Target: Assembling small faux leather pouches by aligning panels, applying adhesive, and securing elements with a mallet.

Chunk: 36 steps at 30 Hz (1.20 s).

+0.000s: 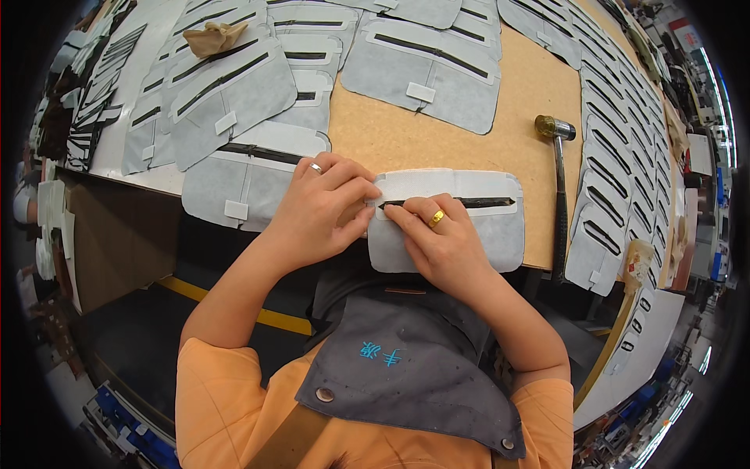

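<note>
A grey fabric panel (488,242) with rounded corners lies at the table's near edge in front of me. A black strip (488,202) runs across its long slot, framed by a paler band. My left hand (328,205), with a silver-coloured ring, is closed in a pinch at the panel's left edge. My right hand (445,238), wearing a gold-coloured ring, rests over the panel, its fingers closed at the left end of the black strip. The fingertips partly hide that end. Another grey panel (254,191) lies just beyond my left hand.
A hammer (560,199) with a black handle lies right of the panel. Overlapping grey panels (422,70) cover the far table, with more panels (609,156) along the right. A crumpled tan cloth (212,39) sits on the left pile. Bare tan board (375,125) shows between them.
</note>
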### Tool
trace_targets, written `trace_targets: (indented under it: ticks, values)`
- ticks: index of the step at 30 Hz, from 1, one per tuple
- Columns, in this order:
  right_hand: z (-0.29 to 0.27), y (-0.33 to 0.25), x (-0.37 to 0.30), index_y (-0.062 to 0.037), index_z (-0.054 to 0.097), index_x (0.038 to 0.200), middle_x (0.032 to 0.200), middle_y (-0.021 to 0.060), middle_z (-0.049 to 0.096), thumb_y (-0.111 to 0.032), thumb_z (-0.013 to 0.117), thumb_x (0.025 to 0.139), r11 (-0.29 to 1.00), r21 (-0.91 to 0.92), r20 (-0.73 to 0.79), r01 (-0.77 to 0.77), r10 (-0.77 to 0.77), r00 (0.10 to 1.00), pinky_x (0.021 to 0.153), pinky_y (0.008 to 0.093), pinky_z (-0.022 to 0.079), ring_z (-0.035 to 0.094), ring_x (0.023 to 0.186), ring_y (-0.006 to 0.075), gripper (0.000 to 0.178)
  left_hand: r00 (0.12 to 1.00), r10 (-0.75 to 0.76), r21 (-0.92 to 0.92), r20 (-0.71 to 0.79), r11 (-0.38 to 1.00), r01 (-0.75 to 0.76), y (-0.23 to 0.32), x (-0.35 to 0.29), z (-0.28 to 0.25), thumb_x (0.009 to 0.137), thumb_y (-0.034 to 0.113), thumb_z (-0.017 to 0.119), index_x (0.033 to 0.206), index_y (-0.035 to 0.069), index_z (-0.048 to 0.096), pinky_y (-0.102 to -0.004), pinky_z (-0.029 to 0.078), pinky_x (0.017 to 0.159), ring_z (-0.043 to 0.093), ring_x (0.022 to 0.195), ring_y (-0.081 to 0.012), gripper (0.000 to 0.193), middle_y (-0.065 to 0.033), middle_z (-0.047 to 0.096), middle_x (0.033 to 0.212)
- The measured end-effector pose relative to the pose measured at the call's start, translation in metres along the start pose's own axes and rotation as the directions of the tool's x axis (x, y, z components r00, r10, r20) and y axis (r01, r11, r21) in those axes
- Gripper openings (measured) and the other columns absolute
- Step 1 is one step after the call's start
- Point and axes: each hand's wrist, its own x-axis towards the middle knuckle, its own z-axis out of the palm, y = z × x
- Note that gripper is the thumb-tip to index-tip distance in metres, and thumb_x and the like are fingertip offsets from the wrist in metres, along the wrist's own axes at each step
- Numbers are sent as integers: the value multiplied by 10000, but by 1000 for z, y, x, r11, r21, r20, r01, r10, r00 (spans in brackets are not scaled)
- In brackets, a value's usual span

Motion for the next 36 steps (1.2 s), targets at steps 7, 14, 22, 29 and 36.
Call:
trace_targets:
  ticks: [7,14,22,29,36]
  values:
    - [-1,-2,-1,-63,616,1141,1006,43,562,-75,605,735,988,-147,59,43,-35,998,769,347,440,516,876,211,407,999,18,36,-34,999,-17,3,0,3,756,103,668,919,106,622,-375,361,837,525,984,-227,169,-5,598,1012]
    - [-16,14,4,-74,601,1121,1000,102,577,-53,613,772,977,187,20,-101,99,995,804,369,445,522,1002,278,350,997,-74,-43,5,996,74,10,-2,1,754,4,628,978,88,611,-378,345,906,508,1018,-261,240,-53,598,1058]
    - [-57,58,4,-64,586,1024,987,105,594,-135,666,787,956,-118,-2,-268,270,963,894,407,376,530,1005,288,260,976,202,-37,-81,978,-205,76,0,65,758,40,608,1080,-10,590,-403,400,973,536,1122,-286,326,-123,561,1171]
    - [-72,61,32,-57,613,921,909,80,602,-124,695,748,862,-89,376,-499,492,785,839,378,403,513,890,259,203,974,205,35,-93,979,-203,82,23,92,752,39,607,1071,-47,587,-421,401,1005,486,1200,-313,331,-158,526,1251]
    - [-63,66,21,-44,581,858,866,106,579,-84,613,808,966,-109,158,-233,248,956,796,386,415,520,847,297,72,976,188,47,-108,982,-183,85,24,92,776,75,552,1045,-29,576,-440,366,1047,470,1201,-372,290,-216,513,1241]
